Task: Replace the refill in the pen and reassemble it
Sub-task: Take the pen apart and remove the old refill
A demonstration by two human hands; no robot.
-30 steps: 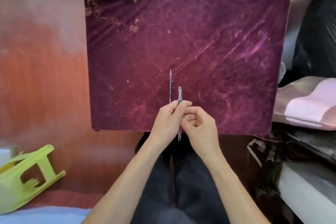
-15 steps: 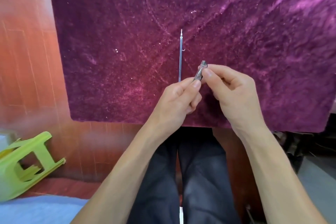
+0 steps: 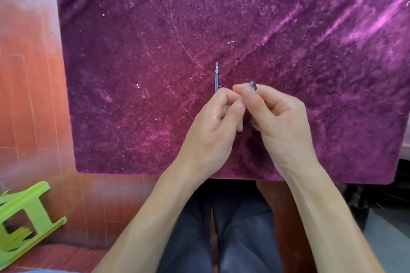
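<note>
A thin clear-blue refill (image 3: 216, 77) lies on the purple velvet cloth (image 3: 144, 55), tip pointing away from me; its near end is hidden behind my left hand (image 3: 213, 126). Both hands meet just right of it, above the cloth. My right hand (image 3: 277, 117) pinches the dark grey pen (image 3: 252, 85), of which only the top end shows above the fingertips. My left thumb and forefinger press against the same spot, closed on the pen's hidden lower part.
The cloth covers a table whose near edge (image 3: 199, 175) runs just above my knees. A green plastic stool (image 3: 24, 217) lies on its side on the reddish wooden floor at the lower left. Dark clutter sits at the right edge.
The view has shifted and my hands have moved forward over the cloth. The pen, long and plainly visible a second ago, is now almost wholly hidden between my fingers. The refill has stayed put.
</note>
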